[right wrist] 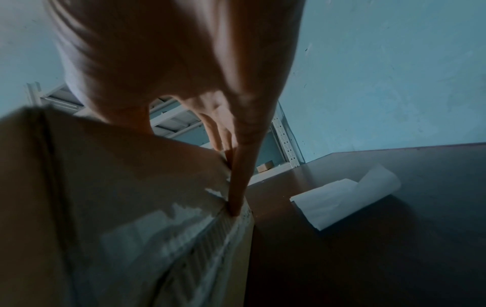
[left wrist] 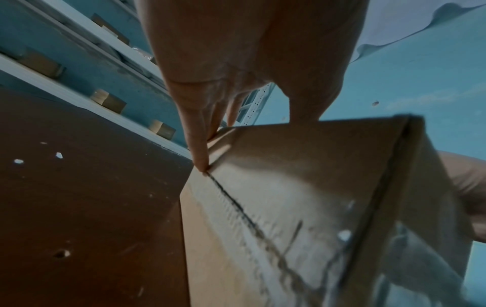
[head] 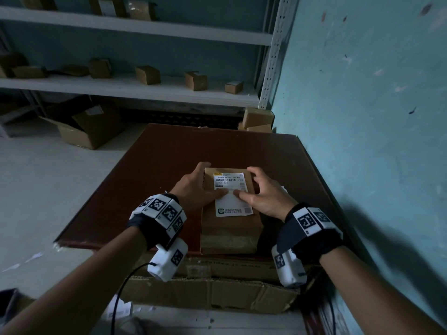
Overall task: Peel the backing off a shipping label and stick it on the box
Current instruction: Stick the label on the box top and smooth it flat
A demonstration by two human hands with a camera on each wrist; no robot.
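Note:
A brown cardboard box (head: 229,228) lies on the dark brown table (head: 169,151). The white shipping label (head: 233,209) sits flat on the box's top. My left hand (head: 200,184) has its thumb pressed on the label's middle and its fingers (left wrist: 200,149) straight down the box's left side. My right hand (head: 252,187) mirrors it, thumb on the label and fingers (right wrist: 240,187) down the right side. In the wrist views the box (left wrist: 302,166) (right wrist: 118,166) fills the lower frame. The peeled backing paper (right wrist: 342,199) lies curled on the table to the right of the box.
A blue wall (head: 362,117) runs close along the table's right edge. White shelves (head: 135,88) behind the table carry several small cartons. An open carton (head: 84,131) sits on the floor at the left. Flattened cardboard (head: 212,293) lies under the table's front edge.

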